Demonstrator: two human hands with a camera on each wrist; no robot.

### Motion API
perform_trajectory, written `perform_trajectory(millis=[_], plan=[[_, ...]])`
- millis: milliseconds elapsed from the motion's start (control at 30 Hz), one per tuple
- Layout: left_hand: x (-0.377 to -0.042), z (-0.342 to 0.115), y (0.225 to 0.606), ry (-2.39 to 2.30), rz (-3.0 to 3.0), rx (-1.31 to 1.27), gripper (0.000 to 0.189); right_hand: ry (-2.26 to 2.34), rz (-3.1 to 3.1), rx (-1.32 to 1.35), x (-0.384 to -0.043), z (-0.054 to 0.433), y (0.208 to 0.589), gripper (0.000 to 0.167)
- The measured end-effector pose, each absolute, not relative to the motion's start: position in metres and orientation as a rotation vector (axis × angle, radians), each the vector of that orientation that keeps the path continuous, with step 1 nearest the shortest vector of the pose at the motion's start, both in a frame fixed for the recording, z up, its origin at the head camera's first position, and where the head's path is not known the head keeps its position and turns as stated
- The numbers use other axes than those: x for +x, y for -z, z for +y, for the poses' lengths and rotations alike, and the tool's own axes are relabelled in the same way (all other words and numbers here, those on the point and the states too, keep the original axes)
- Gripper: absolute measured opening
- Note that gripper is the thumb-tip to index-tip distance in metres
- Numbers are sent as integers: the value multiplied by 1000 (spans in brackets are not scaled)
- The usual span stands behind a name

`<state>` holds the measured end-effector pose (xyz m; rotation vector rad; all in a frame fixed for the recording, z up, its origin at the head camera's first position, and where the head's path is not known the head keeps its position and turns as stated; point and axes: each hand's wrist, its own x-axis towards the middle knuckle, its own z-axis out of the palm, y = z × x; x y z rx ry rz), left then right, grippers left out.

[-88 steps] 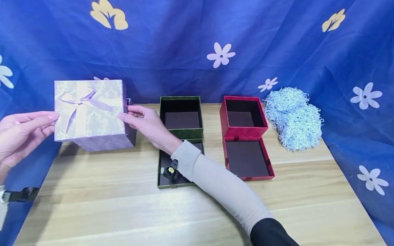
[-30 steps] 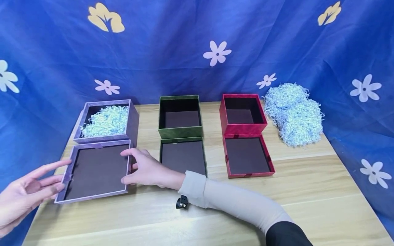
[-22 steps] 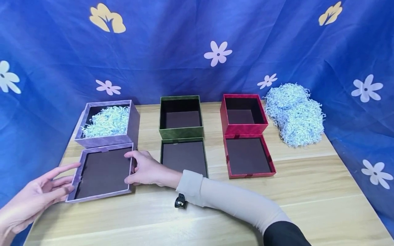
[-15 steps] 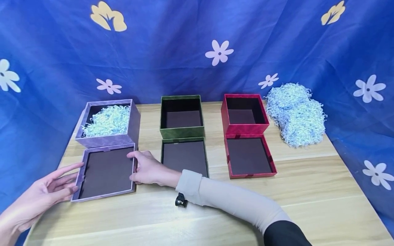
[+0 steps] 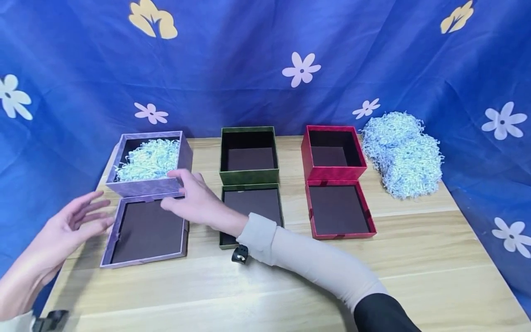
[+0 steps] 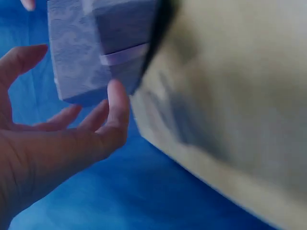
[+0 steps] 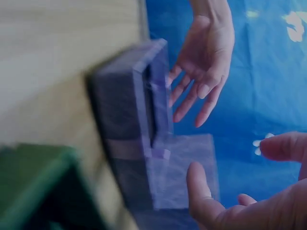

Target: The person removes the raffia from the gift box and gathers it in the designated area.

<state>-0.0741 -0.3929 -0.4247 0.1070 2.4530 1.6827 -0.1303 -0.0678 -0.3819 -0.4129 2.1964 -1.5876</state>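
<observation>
A lavender box lid [image 5: 149, 233] lies on the table with its dark inside facing up. Behind it stands the lavender box [image 5: 143, 187], its near wall close against the lid, with light-blue shredded paper [image 5: 149, 161] inside. My left hand [image 5: 68, 230] is just off the lid's left side, fingers spread and holding nothing. Over the lid's far right corner hovers my right hand [image 5: 197, 196], thumb and fingers apart, near the box's corner. The right wrist view shows a gap between this hand [image 7: 249, 206] and the lid [image 7: 117, 105].
A green box [image 5: 249, 177] stands mid-table, with its upturned lid [image 5: 253, 203] in front, partly behind my right arm. To the right are a red box [image 5: 333, 174] and its upturned lid [image 5: 340, 210]. Two clumps of blue shredded paper [image 5: 410, 166] sit at the far right.
Both hands lifted the bow-topped lid off the lavender box, turned it over and set it down in front, sliding it right. Now they have let go and moved up from it.
</observation>
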Motion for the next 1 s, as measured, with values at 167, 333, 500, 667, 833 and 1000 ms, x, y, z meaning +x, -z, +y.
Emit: perform_trajectory(millis=[167,333,500,667,833,1000], plan=[[-98,-380,403,-1417,2640,65,92,1588,2283,-455,-152,-77,361,80],[-122,-375,391,-1431,2573,69,100,1348,2474,-519,-177,-97,342,90],[-144,-374,390,-1458,2493,46,106,1041,2642,-610,-205,-121,334,89],[-157,-376,394,-1495,2443,46,106,834,2664,-675,-231,-147,339,88],[-158,-377,398,-1531,2421,17,106,548,2708,-729,-240,-175,345,88],[-163,-374,405,-1644,2383,44,105,210,2743,-683,-246,-193,355,78]])
